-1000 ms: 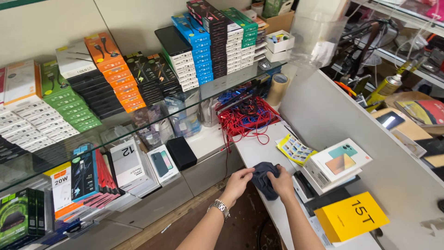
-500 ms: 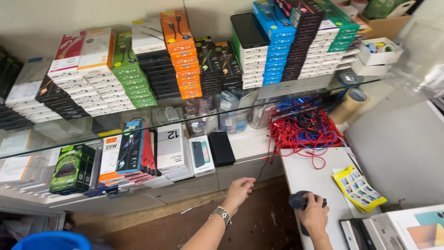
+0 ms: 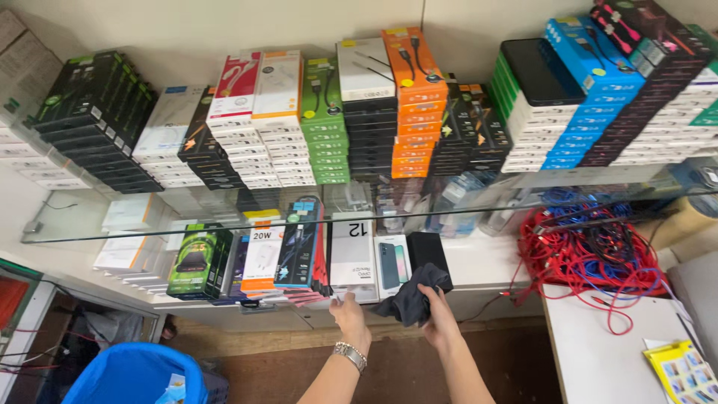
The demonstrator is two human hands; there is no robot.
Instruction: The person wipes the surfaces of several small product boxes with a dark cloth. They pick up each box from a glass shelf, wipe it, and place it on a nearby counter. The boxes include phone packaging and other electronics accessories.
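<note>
Holding a dark cloth (image 3: 410,299) bunched in our right hand (image 3: 441,323), we bring it against the small black box (image 3: 428,253) that stands on the lower white shelf (image 3: 479,263), under the glass shelf (image 3: 224,228). The fingers of this hand are closed around the cloth, so it hangs in folds over the phone box (image 3: 392,262) beside it. Our left hand (image 3: 348,314), with a metal watch (image 3: 350,354) on the wrist, touches the bottom edge of the white box (image 3: 352,258); the fingers seem pinched on this edge, but we cannot tell how firmly.

We think the main risk is the row of boxes standing upright, close to each other. If the cloth pushes too hard, the black box may tip backward or slide, and the phone box could fall with it. The left hand may pull the white box forward over the shelf edge. The cloth could also catch the red cables (image 3: 591,258) that lie tangled to the right.
</note>
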